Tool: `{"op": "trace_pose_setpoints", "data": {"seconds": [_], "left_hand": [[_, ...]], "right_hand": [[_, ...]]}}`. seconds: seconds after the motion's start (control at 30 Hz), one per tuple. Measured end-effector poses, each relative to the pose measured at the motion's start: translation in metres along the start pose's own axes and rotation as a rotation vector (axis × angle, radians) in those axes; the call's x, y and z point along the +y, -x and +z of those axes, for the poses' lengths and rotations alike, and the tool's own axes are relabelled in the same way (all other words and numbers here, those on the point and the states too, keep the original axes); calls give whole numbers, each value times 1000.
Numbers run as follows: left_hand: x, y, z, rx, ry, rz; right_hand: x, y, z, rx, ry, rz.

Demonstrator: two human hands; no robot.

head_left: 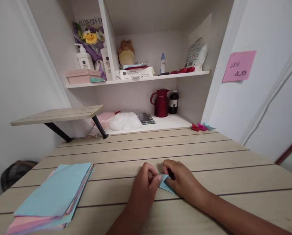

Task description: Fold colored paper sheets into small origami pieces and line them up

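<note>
A small piece of folded light-blue paper point(165, 185) is between my two hands, just over the wooden tabletop. My left hand point(147, 181) pinches its left edge between thumb and fingers. On the other side, my right hand point(178, 176) grips the paper with curled fingers, and its fingertips are partly hidden. Parts of the paper are covered by both hands, so its full shape does not show. To the left lies a stack of coloured paper sheets point(57, 189), with a light-blue sheet on top and pink ones below.
Small folded paper pieces in red, magenta and blue point(201, 127) sit at the table's back right. Behind stand a dark red jug point(161, 103) and a dark bottle point(173, 102). A raised wooden shelf point(57, 114) on black legs overhangs the back left. A pink note point(239, 66) hangs on the right wall.
</note>
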State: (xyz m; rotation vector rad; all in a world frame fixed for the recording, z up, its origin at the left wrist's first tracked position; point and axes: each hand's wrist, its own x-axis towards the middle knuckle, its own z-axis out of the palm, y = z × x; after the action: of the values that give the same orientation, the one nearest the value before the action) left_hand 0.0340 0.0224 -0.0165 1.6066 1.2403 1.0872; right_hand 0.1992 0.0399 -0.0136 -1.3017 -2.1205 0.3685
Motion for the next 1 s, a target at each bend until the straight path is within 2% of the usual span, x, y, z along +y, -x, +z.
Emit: {"op": "trace_pose_setpoints", "data": {"seconds": [0.2, 0.33, 0.53, 0.83, 0.9, 1.0], "left_hand": [[3, 2, 4, -47, -348, 149], [0, 3, 2, -94, -546, 245], [2, 5, -5, -173, -727, 310], [6, 5, -17, -221, -928, 371], [4, 5, -17, -220, -990, 411], [-1, 5, -14, -197, -1095, 487]], "right_hand": [[2, 0, 3, -40, -7, 16], [7, 1, -3, -89, -40, -74], [10, 2, -17, -142, -175, -169], [18, 6, -54, -446, -329, -108], [21, 3, -55, -451, -385, -127], [24, 0, -49, -357, -441, -89]]}}
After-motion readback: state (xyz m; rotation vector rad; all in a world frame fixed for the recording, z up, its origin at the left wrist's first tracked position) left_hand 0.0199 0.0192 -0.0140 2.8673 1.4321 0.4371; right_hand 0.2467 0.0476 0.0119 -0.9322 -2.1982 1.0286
